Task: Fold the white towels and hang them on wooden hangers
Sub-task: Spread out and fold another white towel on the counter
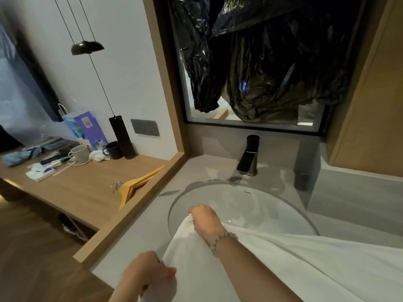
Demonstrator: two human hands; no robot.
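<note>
Counter: the grey vanity top ran from the near left to the far right, and the white towel lay across its near right part, trailing out of view to the right.
Towel edge: you held its left edge stretched between both hands, and that edge ran near to far, leaning a little rightward.
Basin: the round sink under the black tap held only the towel's fold, draped over its near rim. I could see no water.
Desk: the wooden desk sat to the left, beyond a raised wooden ledge.
Hangers: the wooden hangers lay stacked on the desk against that ledge, left of and farther than both hands, their metal hooks pointing left. Reaching them meant going left over the ledge, probably easiest for the left hand.
Right hand: your right hand, the farther one, had its fingers curled tight on the far corner.
Left hand: your left hand pinched the near corner.
Mugs: a grey mug and a black mug stood at the far side of the desk. Their contents were not visible.
</note>
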